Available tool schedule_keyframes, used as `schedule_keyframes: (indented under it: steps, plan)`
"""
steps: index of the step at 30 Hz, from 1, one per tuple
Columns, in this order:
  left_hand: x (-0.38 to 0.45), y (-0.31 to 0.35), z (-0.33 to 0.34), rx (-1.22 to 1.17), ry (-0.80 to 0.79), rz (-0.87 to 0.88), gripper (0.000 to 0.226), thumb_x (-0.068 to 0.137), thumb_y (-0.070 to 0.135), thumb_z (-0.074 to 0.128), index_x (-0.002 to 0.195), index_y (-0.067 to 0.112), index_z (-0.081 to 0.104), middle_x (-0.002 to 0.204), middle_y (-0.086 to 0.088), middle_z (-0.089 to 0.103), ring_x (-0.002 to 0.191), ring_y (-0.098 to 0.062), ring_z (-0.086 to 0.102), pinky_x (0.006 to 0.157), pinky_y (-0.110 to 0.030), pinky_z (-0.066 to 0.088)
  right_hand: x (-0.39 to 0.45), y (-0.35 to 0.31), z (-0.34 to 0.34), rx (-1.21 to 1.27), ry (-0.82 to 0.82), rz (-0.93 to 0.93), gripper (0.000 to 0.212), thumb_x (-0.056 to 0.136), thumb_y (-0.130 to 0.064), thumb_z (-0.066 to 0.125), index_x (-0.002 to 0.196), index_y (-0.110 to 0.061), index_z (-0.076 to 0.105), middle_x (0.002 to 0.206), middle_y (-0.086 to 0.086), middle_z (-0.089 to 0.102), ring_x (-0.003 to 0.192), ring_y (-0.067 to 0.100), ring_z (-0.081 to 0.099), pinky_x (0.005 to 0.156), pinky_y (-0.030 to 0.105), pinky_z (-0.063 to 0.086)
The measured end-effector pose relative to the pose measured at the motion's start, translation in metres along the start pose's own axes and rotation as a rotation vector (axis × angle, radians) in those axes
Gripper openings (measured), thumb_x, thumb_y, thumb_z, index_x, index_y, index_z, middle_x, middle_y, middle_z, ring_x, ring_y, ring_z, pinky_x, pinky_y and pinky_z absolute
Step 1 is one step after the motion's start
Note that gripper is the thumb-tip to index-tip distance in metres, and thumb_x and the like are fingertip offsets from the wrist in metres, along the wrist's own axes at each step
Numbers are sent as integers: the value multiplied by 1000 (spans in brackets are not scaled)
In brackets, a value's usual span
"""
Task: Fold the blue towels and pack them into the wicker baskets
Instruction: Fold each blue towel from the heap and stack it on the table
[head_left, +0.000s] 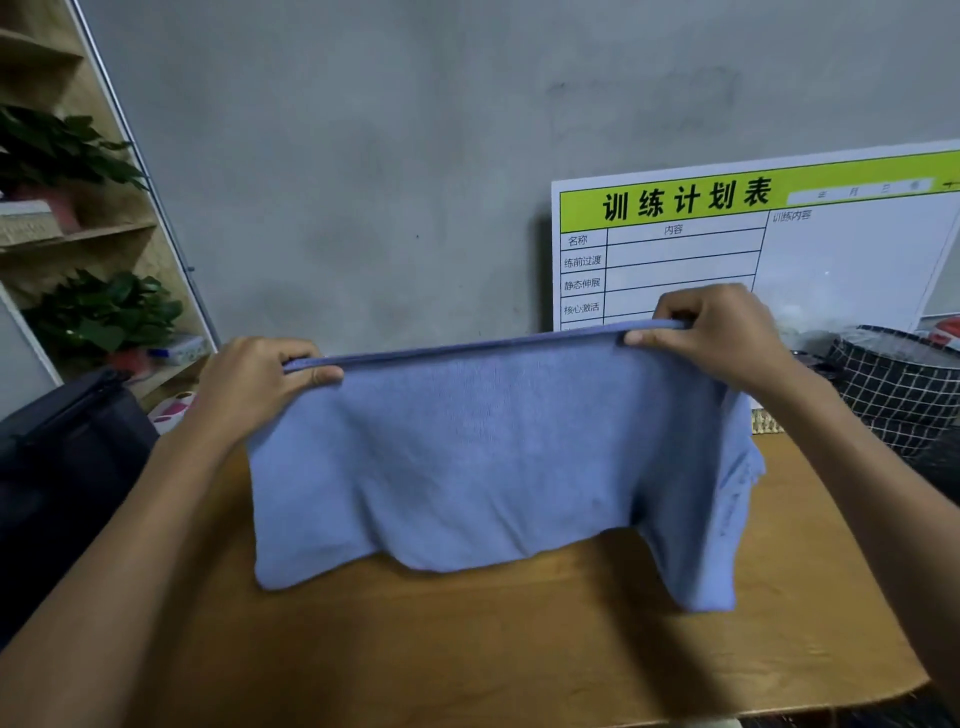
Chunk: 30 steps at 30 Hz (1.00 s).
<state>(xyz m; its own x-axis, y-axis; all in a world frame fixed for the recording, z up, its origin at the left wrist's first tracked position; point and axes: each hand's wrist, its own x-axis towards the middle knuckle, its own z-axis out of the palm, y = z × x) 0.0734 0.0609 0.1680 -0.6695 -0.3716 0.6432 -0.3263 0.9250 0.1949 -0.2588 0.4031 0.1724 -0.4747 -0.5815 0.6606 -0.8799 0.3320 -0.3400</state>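
Both hands, L (260, 384) & R (719, 338), pinching blue towel (483, 457) top edge, doubled, hanging over wood table (467, 649)

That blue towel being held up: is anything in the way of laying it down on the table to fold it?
Nothing visible is. The left hand and right hand pinch the blue towel by its top edge, and the wooden table in front of it shows bare. What lies behind the towel is hidden.
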Motion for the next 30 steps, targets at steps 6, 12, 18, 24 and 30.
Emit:
schedule_keyframes:
  steps: [6, 12, 18, 24, 30]
  plan:
    - [3, -8, 6, 54, -94, -6, 51, 72, 75, 66, 60, 26, 60, 52, 0, 55, 55, -16, 54, 52, -30, 36, -3, 7, 10, -104, -103, -18, 61, 72, -69, 70, 55, -16, 45, 48, -1, 44, 53, 15, 45, 53, 33, 32]
    - [1, -26, 26, 83, -146, 0, 63, 70, 81, 62, 62, 18, 64, 56, -1, 59, 59, -23, 58, 55, -31, 40, -10, 31, 39, -112, -219, 4, 70, 64, -87, 57, 51, -20, 40, 48, -1, 44, 57, 24, 48, 50, 32, 29]
    - [39, -14, -10, 171, 84, 86, 52, 83, 61, 69, 55, 20, 51, 50, -6, 50, 52, -24, 47, 49, -35, 32, 27, 22, 9, -126, 51, -67, 74, 67, -85, 60, 60, -12, 52, 48, 4, 45, 54, 27, 48, 54, 34, 38]
    - [-48, -19, 18, -40, -354, -35, 53, 61, 83, 73, 62, 30, 67, 50, 10, 55, 50, -8, 49, 50, -25, 38, -42, 29, 6, -126, -246, -84, 64, 63, -84, 64, 53, -23, 45, 42, -1, 38, 43, 7, 32, 46, 30, 25]
    - [-165, -2, 93, -250, -1072, -183, 62, 75, 87, 56, 62, 26, 51, 59, 5, 41, 51, -13, 37, 57, -31, 32, -141, 71, 70, 73, -1048, 90, 69, 62, -88, 63, 55, -22, 47, 47, -7, 42, 46, 7, 37, 53, 26, 28]
